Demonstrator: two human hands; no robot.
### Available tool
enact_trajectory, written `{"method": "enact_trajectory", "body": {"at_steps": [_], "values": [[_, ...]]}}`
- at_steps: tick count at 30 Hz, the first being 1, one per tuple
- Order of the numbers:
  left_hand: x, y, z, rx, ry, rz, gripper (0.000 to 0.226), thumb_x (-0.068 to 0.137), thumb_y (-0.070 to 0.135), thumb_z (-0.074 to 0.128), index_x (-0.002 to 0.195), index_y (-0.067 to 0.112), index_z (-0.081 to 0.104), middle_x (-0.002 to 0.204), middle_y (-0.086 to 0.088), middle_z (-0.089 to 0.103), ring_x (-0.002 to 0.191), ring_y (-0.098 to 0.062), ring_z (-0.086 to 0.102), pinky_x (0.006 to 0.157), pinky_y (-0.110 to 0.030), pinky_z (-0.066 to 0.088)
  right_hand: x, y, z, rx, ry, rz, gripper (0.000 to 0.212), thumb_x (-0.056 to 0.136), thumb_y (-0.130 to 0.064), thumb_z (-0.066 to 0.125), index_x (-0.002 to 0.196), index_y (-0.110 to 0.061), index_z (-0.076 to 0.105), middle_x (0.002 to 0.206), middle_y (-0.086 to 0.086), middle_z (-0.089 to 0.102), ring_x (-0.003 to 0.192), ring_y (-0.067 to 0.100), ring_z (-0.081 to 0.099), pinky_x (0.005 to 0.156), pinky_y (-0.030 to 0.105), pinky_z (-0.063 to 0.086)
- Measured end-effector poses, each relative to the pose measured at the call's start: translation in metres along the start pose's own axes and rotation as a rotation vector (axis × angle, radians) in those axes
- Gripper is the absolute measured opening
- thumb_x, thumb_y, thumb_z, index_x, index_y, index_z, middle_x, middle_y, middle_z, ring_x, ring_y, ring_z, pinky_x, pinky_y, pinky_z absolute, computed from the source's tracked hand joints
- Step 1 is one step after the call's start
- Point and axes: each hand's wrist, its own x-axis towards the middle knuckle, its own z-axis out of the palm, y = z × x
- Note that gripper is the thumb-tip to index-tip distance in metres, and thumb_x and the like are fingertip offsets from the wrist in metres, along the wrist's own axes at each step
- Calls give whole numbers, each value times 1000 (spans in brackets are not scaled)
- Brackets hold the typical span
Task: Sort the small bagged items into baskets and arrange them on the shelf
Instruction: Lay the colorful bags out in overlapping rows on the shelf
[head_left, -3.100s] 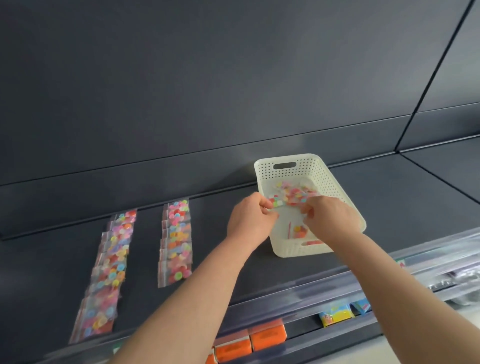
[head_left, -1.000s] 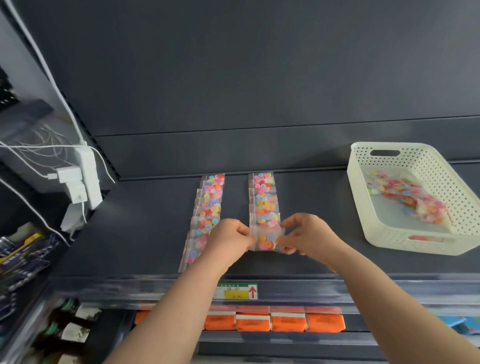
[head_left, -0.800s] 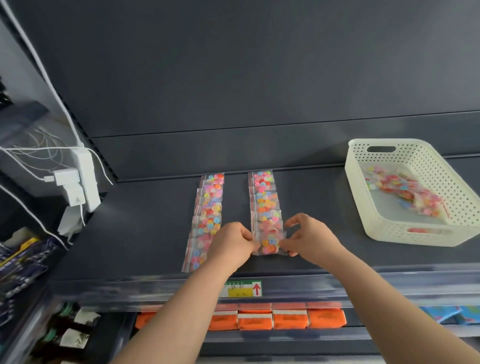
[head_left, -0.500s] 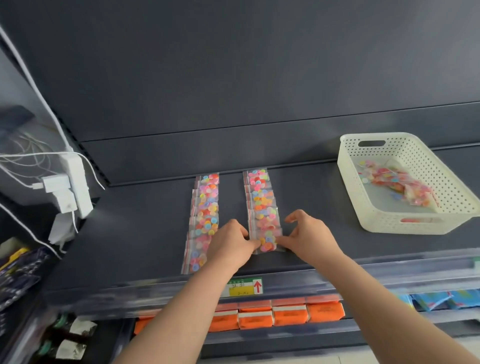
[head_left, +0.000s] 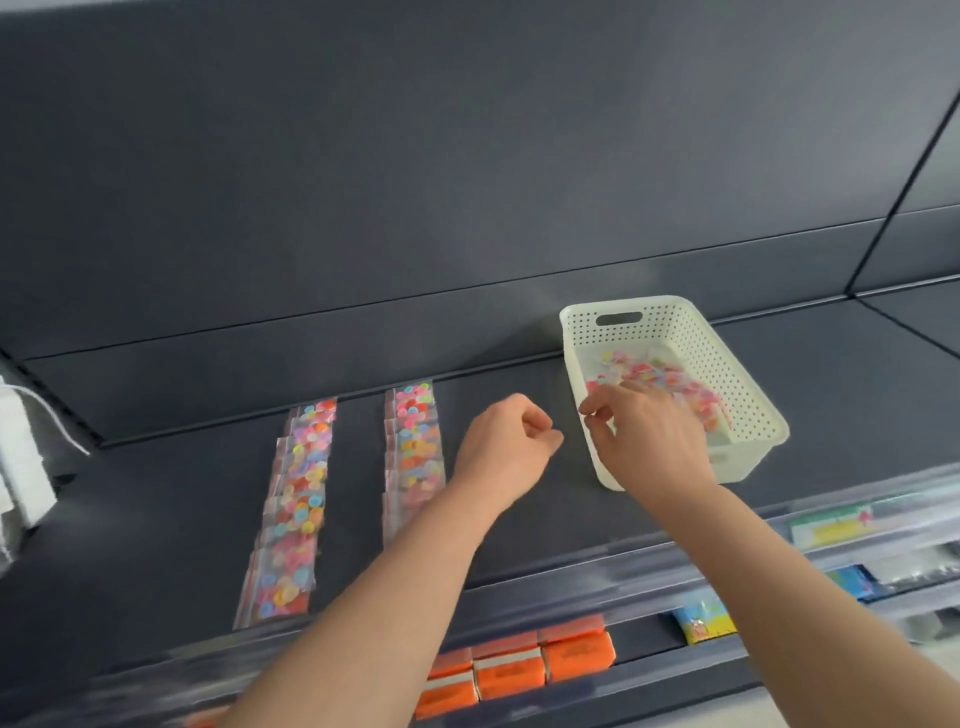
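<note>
Two rows of small clear bags filled with coloured round pieces lie on the dark shelf (head_left: 156, 493) before us, each running front to back with its bags overlapping. The left row (head_left: 296, 512) reaches nearly to the front edge. The right row (head_left: 414, 447) is shorter, and its near end is hidden behind our left forearm. Our left hand (head_left: 506, 447) is just right of that shorter row, fingers curled into a fist with nothing in it that we can see. Further right the white perforated basket (head_left: 748, 410) stands at a slant on the shelf, with a handle slot in its far wall and loose bags (head_left: 670, 374) heaped on its floor. Our right hand (head_left: 652, 441) reaches over the basket's near left wall, fingers loosely bent and spread above the heap. They pinch nothing that we can make out, and we cannot tell whether the tips touch a bag. On the shelf below, orange packets (head_left: 519, 670) sit side by side, with a blue packet (head_left: 701, 623) further right. A white plug block (head_left: 21, 467) shows at the left edge.
</note>
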Motion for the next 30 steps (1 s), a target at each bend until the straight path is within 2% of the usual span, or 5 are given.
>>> {"method": "enact_trajectory", "body": {"at_steps": [4,9,13,19,30], "values": [[18,42,32,6,11,50,8,88,29,66,94,27,63,92,11,66,88,-14,64,79,-36,55,19,52,-17,-72,-90,91,24,93,-22,50,105,-33,67,108,-9,67,99,19,61,68,28,42],[28,56,60,112,48,3,7,87,27,66,91,30,62,91,14,64,91,-13,63,79,-33,54,40,101,-28,-30,-540,188,18,79,-25,68,92,-37,70,93,-16,66,90,12,61,76,26,49],[29,58,67,100,102,-39,6,88,26,65,89,31,63,85,16,63,88,-10,63,75,-30,52,58,114,-16,12,-687,86,15,76,-24,74,87,-35,72,79,-20,59,86,8,57,86,28,52],[25,63,71,59,149,-93,8,89,27,64,95,30,66,89,16,65,89,-6,62,80,-34,55,72,118,0,-164,-914,-89,18,86,-31,58,96,-34,72,106,-12,66,98,16,60,89,30,51],[18,58,59,-235,236,-125,12,94,31,59,103,24,64,97,14,64,92,-7,62,85,-32,53,62,89,-11,680,-324,127,14,87,-24,60,74,-26,60,78,-10,69,83,11,64,73,41,54]]}}
